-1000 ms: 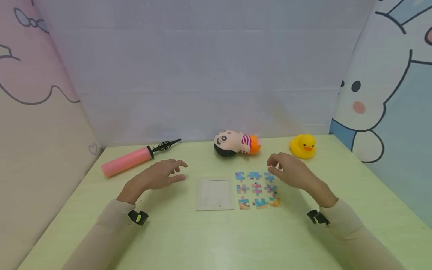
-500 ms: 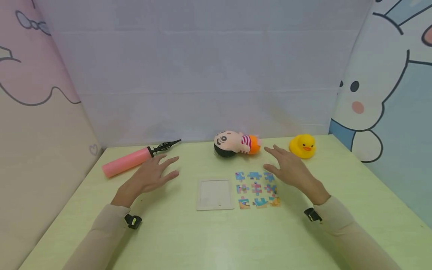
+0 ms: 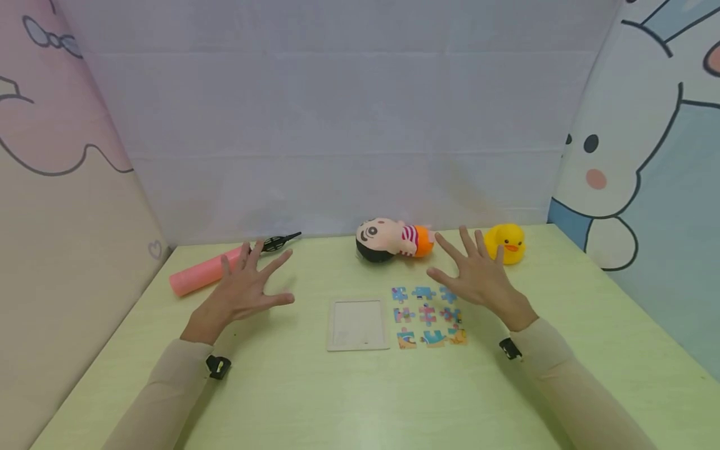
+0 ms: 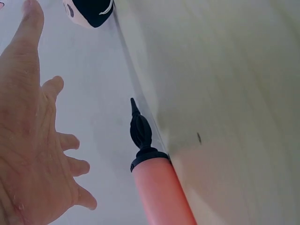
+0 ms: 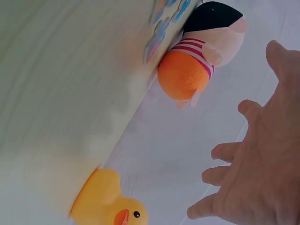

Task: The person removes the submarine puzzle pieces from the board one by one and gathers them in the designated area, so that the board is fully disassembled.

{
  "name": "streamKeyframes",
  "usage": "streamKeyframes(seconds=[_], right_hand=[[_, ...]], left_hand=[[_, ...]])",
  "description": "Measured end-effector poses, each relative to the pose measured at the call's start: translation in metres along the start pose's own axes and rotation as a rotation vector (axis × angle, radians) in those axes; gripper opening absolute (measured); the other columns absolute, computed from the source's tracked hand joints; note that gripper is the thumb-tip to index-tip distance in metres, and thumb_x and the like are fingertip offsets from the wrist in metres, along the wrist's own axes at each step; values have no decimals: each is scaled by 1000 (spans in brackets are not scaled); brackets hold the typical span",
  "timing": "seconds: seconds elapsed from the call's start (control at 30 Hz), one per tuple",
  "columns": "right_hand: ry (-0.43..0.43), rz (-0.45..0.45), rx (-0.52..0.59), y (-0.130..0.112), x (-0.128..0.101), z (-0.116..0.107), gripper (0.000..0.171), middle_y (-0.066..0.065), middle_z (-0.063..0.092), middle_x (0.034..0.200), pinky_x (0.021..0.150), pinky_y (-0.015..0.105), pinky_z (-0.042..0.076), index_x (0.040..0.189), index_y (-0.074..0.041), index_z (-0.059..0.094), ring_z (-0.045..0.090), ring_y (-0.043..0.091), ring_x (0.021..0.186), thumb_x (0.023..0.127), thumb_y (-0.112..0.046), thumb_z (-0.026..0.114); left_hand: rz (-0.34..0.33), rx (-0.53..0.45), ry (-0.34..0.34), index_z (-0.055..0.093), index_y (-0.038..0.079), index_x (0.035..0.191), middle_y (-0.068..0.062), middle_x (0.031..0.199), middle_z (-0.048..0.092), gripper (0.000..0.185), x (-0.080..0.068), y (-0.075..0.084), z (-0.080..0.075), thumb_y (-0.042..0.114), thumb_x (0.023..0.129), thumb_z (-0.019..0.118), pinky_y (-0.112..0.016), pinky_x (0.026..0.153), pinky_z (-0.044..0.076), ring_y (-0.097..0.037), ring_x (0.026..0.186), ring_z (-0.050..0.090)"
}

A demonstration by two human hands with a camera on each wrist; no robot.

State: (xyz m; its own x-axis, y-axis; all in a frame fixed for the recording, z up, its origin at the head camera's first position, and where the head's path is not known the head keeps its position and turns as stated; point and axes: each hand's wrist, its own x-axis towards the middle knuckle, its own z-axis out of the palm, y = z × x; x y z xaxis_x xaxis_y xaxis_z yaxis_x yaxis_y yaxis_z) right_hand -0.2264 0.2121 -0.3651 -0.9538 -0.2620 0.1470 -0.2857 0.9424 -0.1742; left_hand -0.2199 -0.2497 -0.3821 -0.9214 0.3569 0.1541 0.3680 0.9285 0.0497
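My left hand (image 3: 242,294) is raised over the table with its fingers spread, holding nothing. In the head view it overlaps the pink hand pump (image 3: 205,275), whose black nozzle shows well in the left wrist view. Spread likewise and holding nothing, my right hand (image 3: 482,278) hovers behind and right of the loose jigsaw pieces (image 3: 427,314). These lie in rows, printed in blue, pink and sand colours. Left of them is a flat white puzzle frame (image 3: 357,324). Near the right fingertips are a plush doll (image 3: 388,239) lying on its side and a yellow rubber duck (image 3: 505,242).
A pale green table (image 3: 360,400) carries everything. White cloth (image 3: 360,125) hangs along its back edge. Cartoon-printed panels, one on the left (image 3: 67,250) and one on the right (image 3: 664,187), close off the sides.
Both hands have gone from loosely bent fingers to wide-spread ones. The left has shifted a little left, over the pump; the right has tilted upward. The objects on the table stay put.
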Motion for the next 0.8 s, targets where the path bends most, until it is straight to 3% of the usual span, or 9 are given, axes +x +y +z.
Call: streamKeyframes(seconds=[0.8], right_hand=[[-66,52,-17,4,-1,-5,84,23,-3,164,99,80,-11,160,-30,21,-6,53,147,92,-77,36]], left_hand=[[-29,6,-11,20,36,159,-27,163,-3,98,-2,0,-3,80,80,58,-84,97,-2,-55,146,-4]])
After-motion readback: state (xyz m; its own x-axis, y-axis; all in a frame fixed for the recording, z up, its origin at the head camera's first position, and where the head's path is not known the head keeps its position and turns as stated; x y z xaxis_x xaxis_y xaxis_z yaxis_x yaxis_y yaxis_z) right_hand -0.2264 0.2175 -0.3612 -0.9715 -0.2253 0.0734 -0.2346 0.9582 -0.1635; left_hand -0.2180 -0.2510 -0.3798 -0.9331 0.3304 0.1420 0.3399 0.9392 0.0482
